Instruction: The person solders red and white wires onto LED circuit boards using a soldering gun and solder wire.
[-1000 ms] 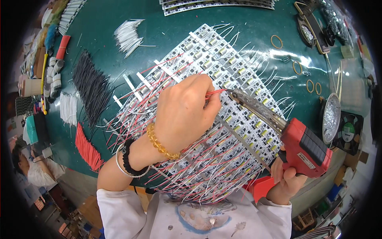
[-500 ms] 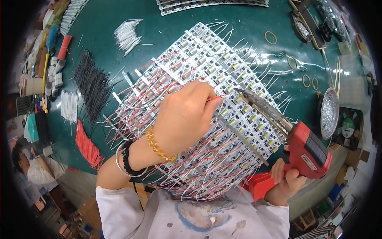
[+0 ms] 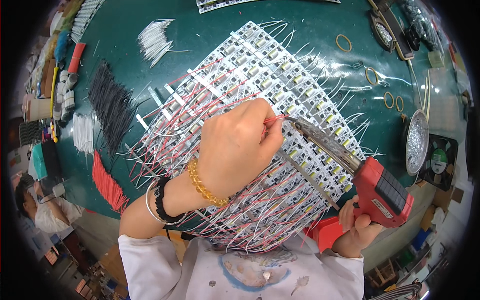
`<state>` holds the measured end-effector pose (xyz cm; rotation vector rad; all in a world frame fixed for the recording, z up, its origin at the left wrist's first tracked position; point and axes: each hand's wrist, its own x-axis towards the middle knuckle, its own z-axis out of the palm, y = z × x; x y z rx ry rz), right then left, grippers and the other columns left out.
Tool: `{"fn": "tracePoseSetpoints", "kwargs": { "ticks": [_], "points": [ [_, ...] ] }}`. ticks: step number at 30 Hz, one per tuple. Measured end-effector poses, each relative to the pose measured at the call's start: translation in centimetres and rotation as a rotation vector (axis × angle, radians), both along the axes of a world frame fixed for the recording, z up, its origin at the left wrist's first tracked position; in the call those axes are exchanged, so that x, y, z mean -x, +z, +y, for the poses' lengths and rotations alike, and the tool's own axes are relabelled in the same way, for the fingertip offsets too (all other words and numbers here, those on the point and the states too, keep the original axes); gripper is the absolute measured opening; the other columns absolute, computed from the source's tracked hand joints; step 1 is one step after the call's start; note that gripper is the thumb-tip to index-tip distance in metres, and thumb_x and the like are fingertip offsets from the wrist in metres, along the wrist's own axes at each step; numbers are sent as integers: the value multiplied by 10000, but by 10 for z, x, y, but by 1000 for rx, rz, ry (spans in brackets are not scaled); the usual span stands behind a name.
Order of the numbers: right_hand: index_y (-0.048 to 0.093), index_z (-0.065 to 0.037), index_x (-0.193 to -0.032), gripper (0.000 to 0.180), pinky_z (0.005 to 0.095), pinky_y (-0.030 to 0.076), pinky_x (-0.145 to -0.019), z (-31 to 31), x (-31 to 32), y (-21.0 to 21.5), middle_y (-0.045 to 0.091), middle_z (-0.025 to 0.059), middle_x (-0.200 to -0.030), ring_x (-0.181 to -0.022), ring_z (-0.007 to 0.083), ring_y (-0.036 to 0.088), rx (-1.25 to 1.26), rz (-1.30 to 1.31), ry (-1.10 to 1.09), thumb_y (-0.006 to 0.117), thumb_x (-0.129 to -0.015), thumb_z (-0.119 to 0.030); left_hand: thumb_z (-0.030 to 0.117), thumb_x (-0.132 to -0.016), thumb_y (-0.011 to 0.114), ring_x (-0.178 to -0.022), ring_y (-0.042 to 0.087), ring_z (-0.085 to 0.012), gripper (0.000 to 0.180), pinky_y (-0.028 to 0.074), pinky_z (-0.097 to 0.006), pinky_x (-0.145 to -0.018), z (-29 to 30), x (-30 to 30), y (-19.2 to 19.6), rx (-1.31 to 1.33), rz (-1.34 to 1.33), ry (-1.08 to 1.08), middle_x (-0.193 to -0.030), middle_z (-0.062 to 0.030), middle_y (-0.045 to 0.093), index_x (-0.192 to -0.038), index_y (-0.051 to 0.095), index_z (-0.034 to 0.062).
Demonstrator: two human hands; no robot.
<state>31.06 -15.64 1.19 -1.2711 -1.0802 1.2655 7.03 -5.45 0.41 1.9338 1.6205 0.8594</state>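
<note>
A large panel of small white circuit boards (image 3: 295,79) lies slanted on the table, bristling with red and white wires. Over its middle, my left hand (image 3: 240,135) pinches red wire (image 3: 273,119) between thumb and fingertips; how many strands it holds is hidden. My right hand (image 3: 362,230) grips a red soldering gun (image 3: 382,192) by its handle. The gun's dark tip reaches left to the wire's end, right beside my left fingertips; whether they touch I cannot tell. A thin metal strip (image 3: 312,180) lies across the panel below the gun.
Bundles of black wires (image 3: 111,107), red wires (image 3: 107,185) and white wires (image 3: 155,41) lie on the green table (image 3: 200,45) at left. Rubber bands (image 3: 371,76), a shallow metal dish (image 3: 416,142) and a small fan (image 3: 438,162) sit at right. Another person (image 3: 47,210) is at far left.
The soldering gun has shifted left, bringing its tip to the end of the red wire. My left hand has moved slightly right, still pinching wire.
</note>
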Motion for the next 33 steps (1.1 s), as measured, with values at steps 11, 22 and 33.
{"fn": "tracePoseSetpoints", "kwargs": {
  "ticks": [11, 22, 33],
  "points": [
    [430, 120, -1102, 677, 224, 333, -355, -2, 2, -2, 453, 10, -459, -343, 91, 410, -37, 4, -44, 628, -804, -454, 72, -719, 677, -435, 451, -143, 144, 361, -276, -429, 0, -2, -3, -26, 30, 27, -532, -46, 483, -680, 548, 23],
    [441, 87, -1069, 619, 221, 329, -363, -7, 3, -5, 451, 10, -468, -349, 94, 406, 19, 12, -66, 626, -811, -443, 72, -715, 677, -449, 475, -150, 139, 386, -272, -443, 0, -2, -2, -18, 32, 27, -552, -57, 520, -683, 554, 14],
    [415, 97, -1114, 654, 222, 333, -361, -5, 3, -1, 452, 6, -469, -342, 93, 401, -10, 48, -32, 621, -813, -446, 70, -717, 677, -451, 470, -132, 138, 380, -264, -442, -1, -2, -3, -30, 36, 24, -548, -48, 517, -683, 555, 16]
  ]
}}
